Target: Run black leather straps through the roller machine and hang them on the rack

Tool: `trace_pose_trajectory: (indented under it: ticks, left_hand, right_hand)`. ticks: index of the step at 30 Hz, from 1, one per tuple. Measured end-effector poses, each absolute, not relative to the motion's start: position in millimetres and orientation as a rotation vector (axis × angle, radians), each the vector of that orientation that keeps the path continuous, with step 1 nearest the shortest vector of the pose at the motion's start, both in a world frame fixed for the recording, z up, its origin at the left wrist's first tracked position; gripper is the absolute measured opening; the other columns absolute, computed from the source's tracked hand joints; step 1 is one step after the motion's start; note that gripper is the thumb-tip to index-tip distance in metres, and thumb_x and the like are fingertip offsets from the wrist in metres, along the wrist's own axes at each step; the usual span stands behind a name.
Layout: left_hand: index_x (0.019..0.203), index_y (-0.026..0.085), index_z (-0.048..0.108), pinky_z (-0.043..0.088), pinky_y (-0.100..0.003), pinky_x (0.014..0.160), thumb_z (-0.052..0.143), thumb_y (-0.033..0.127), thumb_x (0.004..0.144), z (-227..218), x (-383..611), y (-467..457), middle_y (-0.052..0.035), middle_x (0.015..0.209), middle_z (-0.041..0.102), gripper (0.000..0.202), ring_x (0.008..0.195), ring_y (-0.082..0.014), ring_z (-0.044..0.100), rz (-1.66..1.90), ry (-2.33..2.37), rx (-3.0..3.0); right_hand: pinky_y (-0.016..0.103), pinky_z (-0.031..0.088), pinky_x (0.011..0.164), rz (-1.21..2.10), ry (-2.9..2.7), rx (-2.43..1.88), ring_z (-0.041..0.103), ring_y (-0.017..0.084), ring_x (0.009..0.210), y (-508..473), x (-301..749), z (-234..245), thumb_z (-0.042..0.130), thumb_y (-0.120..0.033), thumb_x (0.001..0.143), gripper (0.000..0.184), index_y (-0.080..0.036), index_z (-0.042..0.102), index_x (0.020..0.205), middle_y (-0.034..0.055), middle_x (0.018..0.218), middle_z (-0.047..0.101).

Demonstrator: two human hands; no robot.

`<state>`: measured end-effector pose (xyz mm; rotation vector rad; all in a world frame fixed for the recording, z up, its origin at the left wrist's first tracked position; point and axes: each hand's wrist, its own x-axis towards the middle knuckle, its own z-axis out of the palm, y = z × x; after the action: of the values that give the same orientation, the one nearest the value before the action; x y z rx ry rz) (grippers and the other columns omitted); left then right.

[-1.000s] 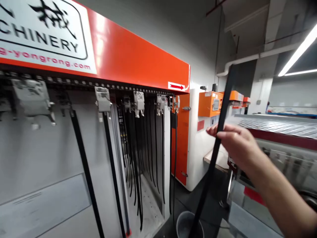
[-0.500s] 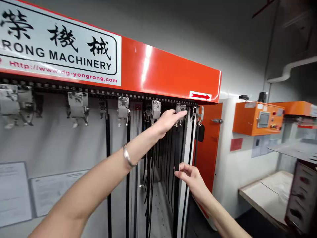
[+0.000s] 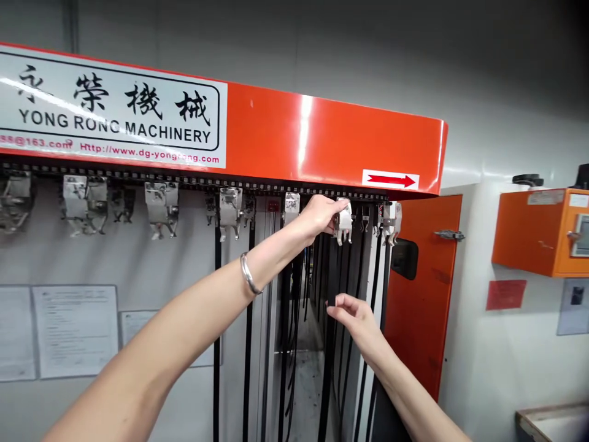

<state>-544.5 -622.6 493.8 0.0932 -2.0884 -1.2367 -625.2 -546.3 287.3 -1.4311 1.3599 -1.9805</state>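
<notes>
My left hand point(image 3: 319, 215), with a silver bangle at the wrist, is raised to the overhead chain. Its thumb and fingers are closed on a shiny metal clip point(image 3: 343, 222) with hooked lower ends. Lower and to the right is my right hand point(image 3: 356, 319), its thumb and forefinger pinched at the edge of a long black strap point(image 3: 327, 368). The strap hangs almost straight down below the clip. Whether the clip bites on the strap's upper end cannot be made out behind my left hand.
An orange machine cover point(image 3: 267, 135) runs above the chain point(image 3: 193, 180). More metal clips point(image 3: 230, 212) hang along it, some with black straps point(image 3: 217, 344). Rightward stand an orange door point(image 3: 427, 294) and an orange control box point(image 3: 534, 230). Papers point(image 3: 76, 331) are on the left wall.
The view has swung left. My left fingers have closed round the clip, now tilted outward. My right hand keeps its pinch at the strap, whose visible upper end has risen toward the clip.
</notes>
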Motion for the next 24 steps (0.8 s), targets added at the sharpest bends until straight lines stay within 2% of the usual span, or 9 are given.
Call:
trace_pose_trajectory:
  ticks: [10,14,17,19,21,23,24]
  left_hand:
    - [0.07,0.014,0.064,0.048,-0.027,0.065,0.057,0.042,0.085,489,-545,-624,-0.0036,0.067,0.071,0.033,0.062,-0.0136,0.066,-1.192,-2.099,0.086]
    - [0.076,0.013,0.066,0.05,-0.03,0.072,0.056,0.045,0.085,488,-543,-623,-0.0067,0.075,0.073,0.035,0.068,-0.0149,0.068,-1.205,-2.124,0.089]
    - [0.089,0.011,0.067,0.051,-0.035,0.087,0.056,0.045,0.085,481,-538,-622,-0.0131,0.095,0.074,0.036,0.087,-0.019,0.07,-1.218,-2.156,0.056]
    - [0.109,0.012,0.063,0.046,-0.039,0.102,0.06,0.045,0.083,467,-532,-620,-0.0167,0.122,0.067,0.042,0.111,-0.0226,0.064,-1.15,-2.128,0.033]
    - [0.132,0.02,0.048,0.037,-0.042,0.114,0.061,0.047,0.082,442,-518,-615,-0.0141,0.147,0.049,0.058,0.131,-0.0239,0.05,-1.042,-2.044,0.045]
    - [0.142,0.032,0.032,0.032,-0.043,0.119,0.056,0.048,0.085,404,-498,-609,-0.0061,0.158,0.034,0.064,0.142,-0.0229,0.038,-0.986,-1.974,0.099]
    - [0.144,0.037,0.028,0.031,-0.043,0.12,0.053,0.047,0.087,380,-485,-606,-0.0021,0.159,0.031,0.063,0.144,-0.0222,0.035,-0.986,-1.967,0.138]
  right_hand:
    - [0.026,0.031,0.065,-2.022,1.292,-1.362,0.041,0.012,0.067,-555,-637,298,0.074,-0.037,0.072,0.026,-0.018,0.058,0.067,-0.0033,0.066,0.051]
    - [0.026,0.032,0.065,-2.016,1.31,-1.372,0.043,0.013,0.068,-555,-639,298,0.074,-0.037,0.073,0.026,-0.019,0.057,0.068,-0.003,0.067,0.052]
    - [0.027,0.035,0.066,-2.019,1.333,-1.371,0.047,0.014,0.069,-557,-640,297,0.074,-0.038,0.073,0.026,-0.019,0.058,0.069,-0.0024,0.068,0.054]
    - [0.027,0.037,0.069,-2.027,1.35,-1.361,0.05,0.015,0.07,-559,-641,296,0.073,-0.039,0.074,0.026,-0.019,0.057,0.068,-0.0024,0.067,0.054]
    - [0.03,0.041,0.077,-2.016,1.368,-1.361,0.055,0.018,0.078,-558,-641,296,0.073,-0.04,0.075,0.025,-0.019,0.06,0.071,-0.0007,0.072,0.059]
    - [0.036,0.041,0.094,-2.006,1.392,-1.397,0.058,0.023,0.1,-553,-641,294,0.074,-0.041,0.074,0.026,-0.021,0.066,0.089,0.003,0.095,0.067]
    - [0.039,0.037,0.102,-2.01,1.41,-1.416,0.055,0.025,0.114,-548,-639,292,0.075,-0.041,0.074,0.035,-0.023,0.066,0.103,0.0043,0.113,0.066]
